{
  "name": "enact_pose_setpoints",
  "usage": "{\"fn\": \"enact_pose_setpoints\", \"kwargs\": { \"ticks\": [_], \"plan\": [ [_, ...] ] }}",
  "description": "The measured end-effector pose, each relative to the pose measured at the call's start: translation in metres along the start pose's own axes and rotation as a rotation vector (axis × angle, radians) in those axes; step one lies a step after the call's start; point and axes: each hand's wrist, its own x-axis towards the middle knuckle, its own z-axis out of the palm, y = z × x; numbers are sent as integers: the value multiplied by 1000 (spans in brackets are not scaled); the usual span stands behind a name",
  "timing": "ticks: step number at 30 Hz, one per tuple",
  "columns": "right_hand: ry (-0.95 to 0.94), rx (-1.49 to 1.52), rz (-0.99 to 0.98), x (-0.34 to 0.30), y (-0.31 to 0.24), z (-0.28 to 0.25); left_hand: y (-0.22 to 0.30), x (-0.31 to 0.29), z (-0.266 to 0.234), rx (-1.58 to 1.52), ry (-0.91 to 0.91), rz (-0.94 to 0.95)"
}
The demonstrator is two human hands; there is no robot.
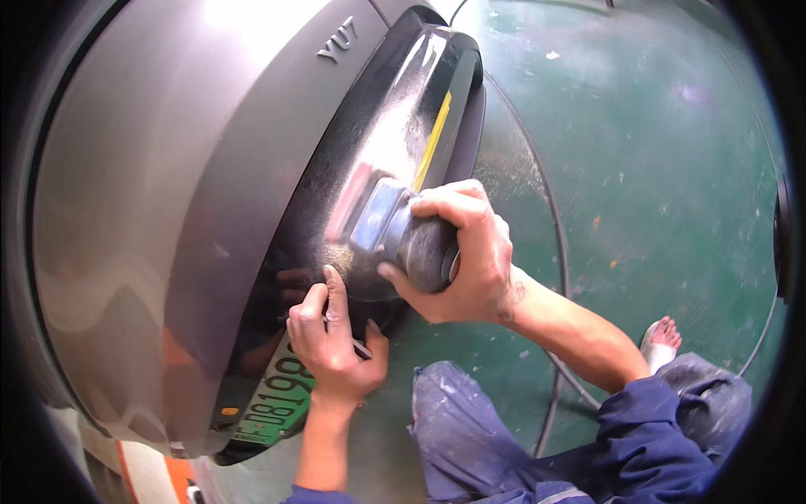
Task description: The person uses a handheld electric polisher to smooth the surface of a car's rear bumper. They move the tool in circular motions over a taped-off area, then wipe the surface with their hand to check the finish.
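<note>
My right hand is wrapped around a power sander with a rounded black body. Its pale blue-grey head is against the glossy black bumper trim, where a dull scuffed patch shows beside it. Lower down, my left hand has its fingers bent, with the index fingertip touching the trim just below that patch. A thin grey stick-like piece shows between its fingers and thumb; what it is, I cannot make out. Just beside this hand is the green licence plate.
The grey car's rear panel curves along the left, with raised lettering near the top. A yellow strip runs along the bumper. A dark hose crosses the green floor. My sandalled foot is at the right.
</note>
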Motion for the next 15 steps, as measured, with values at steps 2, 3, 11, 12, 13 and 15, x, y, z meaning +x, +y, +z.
{"fn": "enact_pose_setpoints", "kwargs": {
  "ticks": [2, 3, 11, 12, 13, 15],
  "plan": [
    [29, -38, -63, 17, 12, -1, -5, 2, -1, 36, 61, 35],
    [24, -113, -51, 24, 19, -4, -6, 3, 0, 36, 98, 46],
    [-79, -93, -83, -4, 14, 0, -14, 4, 5, -14, 136, 15],
    [-97, -85, -89, -11, 12, 3, -15, 5, 5, -18, 150, 25],
    [-113, -86, -93, -17, 10, 4, -14, 4, 3, -24, 129, 19],
    [-113, -87, -93, -22, 8, 2, -11, 2, -1, -32, 85, 12]
  ]
}}
